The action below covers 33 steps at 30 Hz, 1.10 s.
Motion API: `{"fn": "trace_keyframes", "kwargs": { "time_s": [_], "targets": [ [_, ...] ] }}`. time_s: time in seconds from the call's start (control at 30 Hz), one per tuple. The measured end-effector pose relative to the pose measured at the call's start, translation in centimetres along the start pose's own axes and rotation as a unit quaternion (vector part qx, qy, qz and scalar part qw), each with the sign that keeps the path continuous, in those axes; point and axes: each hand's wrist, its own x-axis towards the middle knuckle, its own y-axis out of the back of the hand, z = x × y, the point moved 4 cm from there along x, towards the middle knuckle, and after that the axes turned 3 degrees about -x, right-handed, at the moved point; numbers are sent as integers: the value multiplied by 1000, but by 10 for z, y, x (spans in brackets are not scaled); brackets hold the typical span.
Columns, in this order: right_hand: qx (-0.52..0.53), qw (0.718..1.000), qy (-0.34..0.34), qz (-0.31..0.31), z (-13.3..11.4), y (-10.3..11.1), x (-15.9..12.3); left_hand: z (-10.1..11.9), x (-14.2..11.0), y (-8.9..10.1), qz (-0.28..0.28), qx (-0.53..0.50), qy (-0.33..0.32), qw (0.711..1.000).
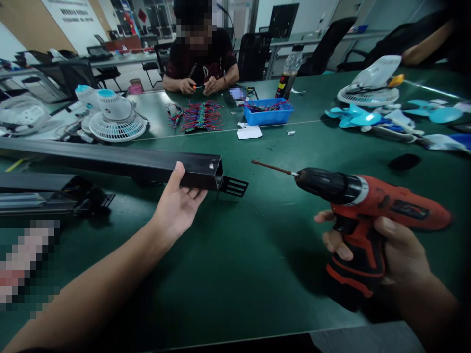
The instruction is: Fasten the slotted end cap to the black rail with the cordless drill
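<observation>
My left hand [178, 203] cups the near end of a long black rectangular metal tube [110, 162] that lies across the green table [257, 255]; thumb on its front face, fingers curled under it. A small black slotted bracket [232, 186] sticks out from the tube's end. My right hand [386, 250] grips the handle of a red and black cordless drill [368, 206]. Its thin bit [272, 168] points left toward the tube's end, a short gap away.
A second black rail [44, 193] lies at the left edge. Across the table a seated person works beside a bundle of coloured wires [200, 116] and a blue tray [268, 112]. White desk fans [110, 115] stand left, fan parts [371, 98] right, a bottle [289, 73] behind.
</observation>
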Motion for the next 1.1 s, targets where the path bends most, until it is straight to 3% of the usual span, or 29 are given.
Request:
{"fn": "trace_keyframes", "kwargs": {
  "time_s": [0.33, 0.53, 1.1],
  "targets": [
    [27, 988, -149, 29, 32, -4, 6, -1, -2, -2, 0, -3, -8, 1000],
    [27, 986, -154, 55, 50, -9, 9, -1, -4, -3, 4, 0, -11, 1000],
    [27, 984, -171, 48, 52, -7, 12, -2, -3, -1, 3, 0, -16, 1000]
  ]
}}
